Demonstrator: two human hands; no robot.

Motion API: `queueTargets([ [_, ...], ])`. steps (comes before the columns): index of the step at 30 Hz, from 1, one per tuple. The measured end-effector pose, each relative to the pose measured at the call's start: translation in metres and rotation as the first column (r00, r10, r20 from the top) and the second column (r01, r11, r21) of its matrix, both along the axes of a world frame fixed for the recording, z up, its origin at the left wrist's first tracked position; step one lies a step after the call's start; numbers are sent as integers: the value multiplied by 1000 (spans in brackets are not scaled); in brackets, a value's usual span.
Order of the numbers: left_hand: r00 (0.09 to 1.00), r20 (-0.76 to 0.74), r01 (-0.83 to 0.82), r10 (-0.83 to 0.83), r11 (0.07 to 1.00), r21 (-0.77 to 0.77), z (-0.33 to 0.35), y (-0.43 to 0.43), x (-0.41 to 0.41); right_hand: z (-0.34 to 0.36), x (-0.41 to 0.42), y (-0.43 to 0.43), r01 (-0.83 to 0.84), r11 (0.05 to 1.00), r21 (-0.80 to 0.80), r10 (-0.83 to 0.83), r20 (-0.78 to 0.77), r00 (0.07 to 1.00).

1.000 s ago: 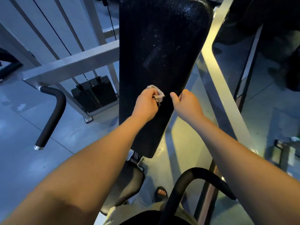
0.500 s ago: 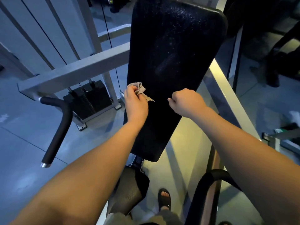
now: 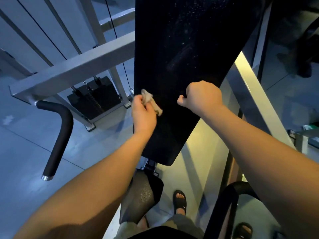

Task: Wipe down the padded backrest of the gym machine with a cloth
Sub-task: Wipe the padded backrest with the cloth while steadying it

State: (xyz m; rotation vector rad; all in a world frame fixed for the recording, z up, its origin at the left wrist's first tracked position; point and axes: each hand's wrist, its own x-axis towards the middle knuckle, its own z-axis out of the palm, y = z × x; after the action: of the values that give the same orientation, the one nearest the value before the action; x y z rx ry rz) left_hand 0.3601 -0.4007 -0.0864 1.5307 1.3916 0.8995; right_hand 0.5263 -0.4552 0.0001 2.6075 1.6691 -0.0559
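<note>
Curled round a small crumpled beige cloth (image 3: 150, 100), the left grip (image 3: 143, 114) presses it to the left edge of the long black padded backrest (image 3: 189, 49), probably to rub that margin. The right grip (image 3: 204, 95) is balled into a fist with nothing visible inside, set against the pad's right side, likely steadying it. White specks (image 3: 186, 16) higher up look not yet wiped.

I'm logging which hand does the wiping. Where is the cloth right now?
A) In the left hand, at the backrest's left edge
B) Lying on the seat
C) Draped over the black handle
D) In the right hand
A: the left hand grips the crumpled cloth against the left edge of the backrest, while the right hand is a fist with no cloth showing.
</note>
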Motion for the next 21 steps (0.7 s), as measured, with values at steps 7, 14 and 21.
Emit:
queueTargets([
  [7, 990, -139, 43, -30, 995, 94, -3, 11, 20, 2, -4, 4, 52, 999, -4, -52, -8, 999],
  [14, 993, -59, -98, 98, 995, -5, 10, 16, 7, 5, -7, 2, 37, 999, -28, -37, -12, 999],
  [21, 964, -244, 132, -106, 987, 94, -10, -2, 18, 1, -8, 4, 56, 998, -21, -56, 18, 998],
])
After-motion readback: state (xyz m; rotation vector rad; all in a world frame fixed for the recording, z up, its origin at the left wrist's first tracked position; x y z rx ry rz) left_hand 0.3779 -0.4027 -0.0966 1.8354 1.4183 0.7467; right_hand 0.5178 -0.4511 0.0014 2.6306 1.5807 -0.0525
